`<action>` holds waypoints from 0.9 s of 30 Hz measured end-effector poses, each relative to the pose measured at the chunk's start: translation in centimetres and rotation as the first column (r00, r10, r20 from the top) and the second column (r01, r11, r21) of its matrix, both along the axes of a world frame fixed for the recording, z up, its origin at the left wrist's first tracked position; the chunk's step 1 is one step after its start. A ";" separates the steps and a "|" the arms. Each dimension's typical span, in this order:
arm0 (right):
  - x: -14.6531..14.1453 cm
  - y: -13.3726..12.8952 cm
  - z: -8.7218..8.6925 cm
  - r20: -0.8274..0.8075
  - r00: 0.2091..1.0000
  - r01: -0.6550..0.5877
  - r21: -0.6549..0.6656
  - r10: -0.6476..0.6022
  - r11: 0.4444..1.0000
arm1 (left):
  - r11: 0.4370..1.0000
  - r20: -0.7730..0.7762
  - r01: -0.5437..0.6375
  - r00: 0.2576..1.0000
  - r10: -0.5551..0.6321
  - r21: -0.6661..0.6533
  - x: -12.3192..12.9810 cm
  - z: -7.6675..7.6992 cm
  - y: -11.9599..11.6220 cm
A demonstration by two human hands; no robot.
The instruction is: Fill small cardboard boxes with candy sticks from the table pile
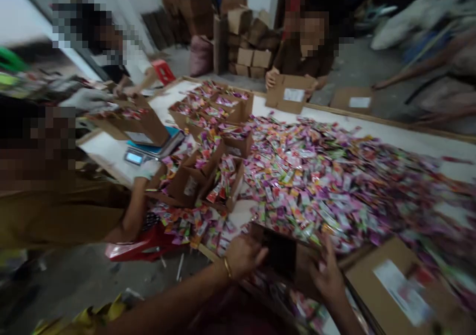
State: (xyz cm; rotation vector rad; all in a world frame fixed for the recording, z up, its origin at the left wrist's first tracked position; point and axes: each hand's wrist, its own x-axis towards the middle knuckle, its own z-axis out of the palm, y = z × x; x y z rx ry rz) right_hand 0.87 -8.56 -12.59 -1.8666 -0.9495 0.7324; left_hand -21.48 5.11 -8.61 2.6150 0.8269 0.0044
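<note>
My left hand (pixel 243 254), with a gold bangle on its wrist, grips the near left edge of an open brown cardboard box (pixel 282 253) at the table's front edge. My right hand (pixel 327 273) holds the same box on its right side. Just beyond the box lies a huge heap of small colourful candy packets (pixel 327 181), spread over the white table (pixel 409 134). The box's inside looks dark; its contents are hard to make out.
Several candy-filled cartons (pixel 208 161) crowd the table's left part. A digital scale (pixel 148 151) carries one carton. A person in brown stands at my left, another at the far left, and a third across holds a labelled box (pixel 290 94). A flat labelled carton (pixel 394 285) lies right.
</note>
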 end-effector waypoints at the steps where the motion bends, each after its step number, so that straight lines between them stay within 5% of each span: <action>1: 0.4 0.1 1.1 0.105 0.987 -0.117 -0.017 0.118 0.993 | 0.998 -0.004 -0.051 0.999 0.051 0.023 0.6 0.0 0.3; 4: 0.7 1.3 5.3 0.491 0.754 -0.472 -0.056 0.436 0.880 | 0.984 0.060 -0.158 0.986 0.153 0.078 2.0 -0.1 0.8; 7: -0.5 1.8 7.9 0.752 0.503 -0.527 -0.124 0.427 0.841 | 0.945 0.187 -0.311 0.939 0.288 0.106 2.1 -0.3 0.4; 9: -1.5 1.1 8.0 0.815 0.438 -0.495 -0.133 0.379 0.859 | 0.857 0.287 -0.508 0.837 0.466 0.090 1.6 -0.4 0.1; 11: -2.1 -0.1 7.2 0.830 0.418 -0.517 -0.118 0.370 0.848 | 0.741 0.393 -0.670 0.693 0.605 0.041 1.1 -0.8 -0.4; 13: -2.6 -1.0 6.2 0.822 0.427 -0.562 -0.084 0.376 0.823 | 0.720 0.448 -0.693 0.632 0.632 -0.039 0.7 -1.1 -0.9; 16: -3.4 -1.3 5.2 0.779 0.526 -0.497 -0.045 0.342 0.867 | 0.857 0.318 -0.449 0.798 0.512 -0.253 0.5 -1.2 -1.3; 18: -4.1 -0.9 5.0 0.748 0.586 -0.417 -0.050 0.310 0.908 | 0.858 0.175 -0.309 0.897 0.407 -0.411 0.5 -1.0 -1.1; 24: -5.7 0.1 4.2 0.742 0.503 -0.504 -0.164 0.442 0.848 | 0.809 0.081 -0.296 0.918 0.387 -0.508 0.6 -2.0 0.3; 27: -6.1 0.0 4.4 0.700 0.547 -0.458 -0.208 0.459 0.864 | 0.819 0.115 -0.284 0.915 0.387 -0.499 0.7 -2.5 0.3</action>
